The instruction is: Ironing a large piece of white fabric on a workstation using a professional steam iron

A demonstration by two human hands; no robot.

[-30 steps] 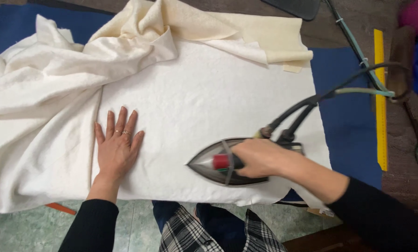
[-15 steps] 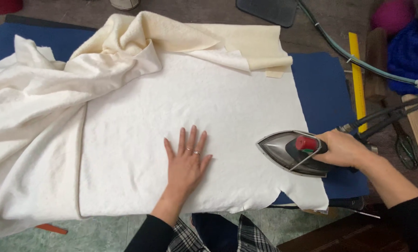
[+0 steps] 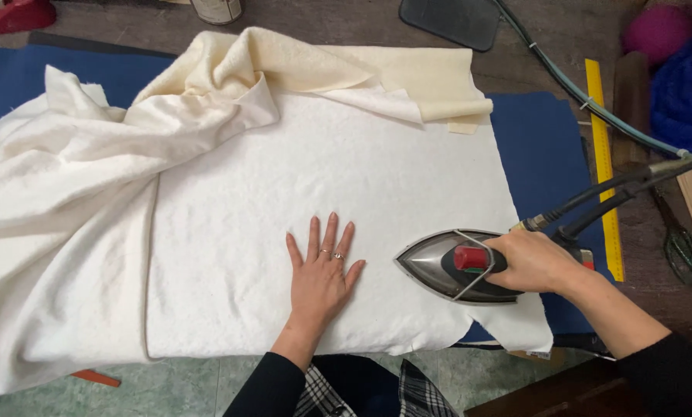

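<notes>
the iron point(image 3: 458, 266) sits flat on the white cloth point(image 3: 323, 193) near its right front corner, nose pointing left. my right hand point(image 3: 535, 261) is clamped around its handle, just behind the red knob. my left hand point(image 3: 321, 278) lies flat on the cloth just left of the iron's nose, fingers spread, gripping nothing. the cloth covers most of the blue padded surface point(image 3: 539, 147), and its far and left parts lie bunched in folds. dark hoses point(image 3: 616, 189) run from the back of the iron off to the right, crossing a yellow ruler point(image 3: 602, 154).
</notes>
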